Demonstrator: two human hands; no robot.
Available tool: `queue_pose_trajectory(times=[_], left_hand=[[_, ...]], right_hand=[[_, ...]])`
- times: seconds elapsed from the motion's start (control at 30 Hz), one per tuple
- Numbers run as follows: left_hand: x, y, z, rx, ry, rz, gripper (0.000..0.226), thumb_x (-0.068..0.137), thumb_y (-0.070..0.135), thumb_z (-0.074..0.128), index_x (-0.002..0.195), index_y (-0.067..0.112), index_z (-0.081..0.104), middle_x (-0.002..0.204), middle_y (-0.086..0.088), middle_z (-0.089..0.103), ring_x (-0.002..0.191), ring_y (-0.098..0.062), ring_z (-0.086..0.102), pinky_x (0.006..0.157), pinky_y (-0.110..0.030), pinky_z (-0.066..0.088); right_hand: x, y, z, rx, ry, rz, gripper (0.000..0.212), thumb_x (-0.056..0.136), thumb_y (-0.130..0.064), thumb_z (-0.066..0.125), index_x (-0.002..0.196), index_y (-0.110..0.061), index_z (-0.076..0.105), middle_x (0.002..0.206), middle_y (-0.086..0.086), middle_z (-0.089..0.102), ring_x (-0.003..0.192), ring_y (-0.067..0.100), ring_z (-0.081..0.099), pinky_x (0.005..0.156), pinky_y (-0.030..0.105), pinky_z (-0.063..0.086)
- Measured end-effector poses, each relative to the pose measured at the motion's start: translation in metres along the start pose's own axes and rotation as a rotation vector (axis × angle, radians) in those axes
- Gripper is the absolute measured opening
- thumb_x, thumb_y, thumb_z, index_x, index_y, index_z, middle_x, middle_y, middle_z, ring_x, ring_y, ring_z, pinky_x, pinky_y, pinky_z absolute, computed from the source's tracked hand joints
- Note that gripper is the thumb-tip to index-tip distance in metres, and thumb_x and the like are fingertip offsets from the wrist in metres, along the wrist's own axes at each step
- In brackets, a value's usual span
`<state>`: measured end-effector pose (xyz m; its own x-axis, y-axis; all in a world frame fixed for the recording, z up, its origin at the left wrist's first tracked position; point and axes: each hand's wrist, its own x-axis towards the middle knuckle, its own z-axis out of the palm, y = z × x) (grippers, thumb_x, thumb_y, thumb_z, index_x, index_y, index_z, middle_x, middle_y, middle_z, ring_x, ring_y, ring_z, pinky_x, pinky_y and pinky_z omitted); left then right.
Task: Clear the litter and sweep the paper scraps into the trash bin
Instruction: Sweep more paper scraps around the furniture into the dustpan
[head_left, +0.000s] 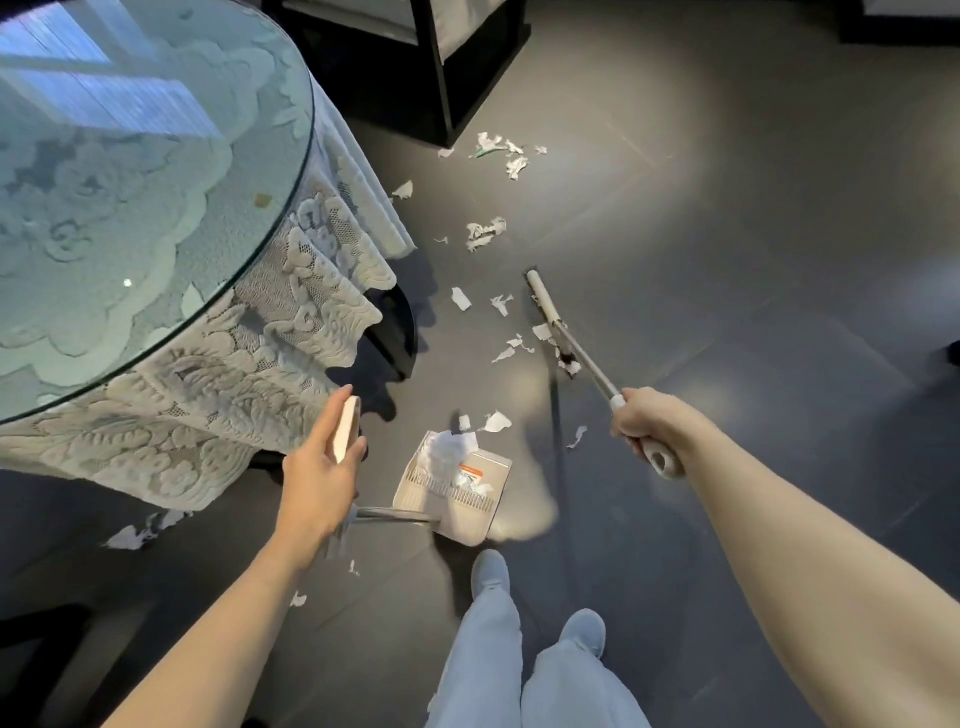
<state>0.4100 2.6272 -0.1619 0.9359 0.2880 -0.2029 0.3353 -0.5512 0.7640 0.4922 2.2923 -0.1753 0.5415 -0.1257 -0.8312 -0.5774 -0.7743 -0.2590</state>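
My right hand (640, 418) grips the handle of a long broom (584, 358), whose pale head (543, 301) rests on the dark floor among white paper scraps (506, 304). My left hand (324, 467) holds the pale upright handle of a dustpan (452, 486) that sits on the floor in front of my feet. Several crumpled scraps lie inside the pan. More scraps are scattered further off, a cluster (501, 153) near the dark furniture and a crumpled piece (484, 233) mid-floor. No trash bin is in view.
A round glass-topped table (130, 182) with a lace cloth (208, 415) fills the left side, close to my left hand. Dark furniture (426, 67) stands at the back. A few scraps (137, 532) lie under the cloth's edge. My feet (491, 571) stand just behind the dustpan.
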Motion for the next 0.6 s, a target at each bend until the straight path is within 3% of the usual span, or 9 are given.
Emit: queue_pose_trajectory(times=[0.07,0.13,0.2,0.3,0.37,0.4,0.5,0.6], left_hand=[[0.015,-0.002,-0.002,-0.009,0.019,-0.001,0.060,0.094,0.006,0.059,0.138,0.045,0.046,0.101,0.016,0.055,0.064,0.018,0.055,0.053,-0.003,0.041],[0.026,-0.003,-0.002,-0.019,0.036,-0.026,0.059,0.094,0.008,0.059,0.137,0.047,0.046,0.115,0.005,0.060,0.078,0.009,0.059,0.062,-0.007,0.046],[0.033,0.002,0.005,-0.057,0.037,-0.034,0.059,0.094,0.008,0.058,0.138,0.046,0.046,0.125,0.005,0.060,0.092,-0.007,0.063,0.080,-0.025,0.054],[0.045,0.015,0.020,-0.088,0.008,0.027,0.060,0.094,0.005,0.057,0.138,0.044,0.045,0.112,0.020,0.061,0.084,0.000,0.064,0.080,-0.019,0.053],[0.056,0.019,0.024,-0.086,-0.018,0.016,0.061,0.095,0.007,0.057,0.138,0.048,0.043,0.123,0.002,0.063,0.088,-0.020,0.065,0.088,-0.037,0.054],[0.060,0.019,0.025,-0.087,-0.030,0.005,0.061,0.095,0.008,0.056,0.137,0.050,0.042,0.125,-0.005,0.062,0.080,-0.022,0.064,0.083,-0.041,0.056],[0.067,0.019,0.024,-0.083,-0.025,0.008,0.061,0.095,0.009,0.056,0.137,0.051,0.042,0.115,-0.004,0.063,0.056,-0.008,0.057,0.061,-0.029,0.054],[0.070,0.015,0.021,-0.078,-0.029,0.018,0.062,0.094,0.008,0.055,0.138,0.050,0.042,0.112,-0.007,0.063,0.057,-0.010,0.055,0.061,-0.032,0.055]], right_hand=[[0.007,-0.004,0.003,0.025,-0.061,-0.032,0.031,0.088,-0.001,0.043,0.116,0.006,0.056,0.071,0.013,0.054,0.062,0.026,0.049,0.062,0.033,0.043],[0.005,-0.002,0.007,0.005,-0.118,-0.023,0.033,0.088,-0.001,0.044,0.120,-0.003,0.051,0.069,0.010,0.050,0.056,0.021,0.046,0.057,0.032,0.041],[0.000,0.001,0.010,-0.037,-0.175,0.005,0.034,0.085,-0.002,0.044,0.118,-0.011,0.049,0.069,0.010,0.051,0.056,0.023,0.046,0.059,0.034,0.041],[-0.014,0.008,0.014,-0.059,-0.246,0.037,0.044,0.083,-0.003,0.044,0.121,-0.025,0.046,0.066,0.009,0.050,0.054,0.023,0.046,0.055,0.032,0.040],[-0.025,0.012,0.015,0.026,-0.311,0.068,0.048,0.086,-0.003,0.044,0.127,-0.029,0.046,0.062,0.007,0.046,0.045,0.016,0.041,0.046,0.024,0.037],[-0.032,0.014,0.014,0.072,-0.341,0.084,0.050,0.087,-0.003,0.044,0.129,-0.030,0.046,0.061,0.005,0.044,0.040,0.012,0.038,0.042,0.020,0.035],[-0.050,0.023,0.002,0.151,-0.363,0.098,0.051,0.089,-0.002,0.045,0.127,-0.035,0.049,0.057,0.003,0.039,0.032,0.008,0.035,0.036,0.015,0.032],[-0.063,0.026,-0.010,0.188,-0.338,0.100,0.050,0.088,0.000,0.045,0.120,-0.038,0.052,0.058,0.004,0.039,0.032,0.009,0.035,0.036,0.016,0.032]])
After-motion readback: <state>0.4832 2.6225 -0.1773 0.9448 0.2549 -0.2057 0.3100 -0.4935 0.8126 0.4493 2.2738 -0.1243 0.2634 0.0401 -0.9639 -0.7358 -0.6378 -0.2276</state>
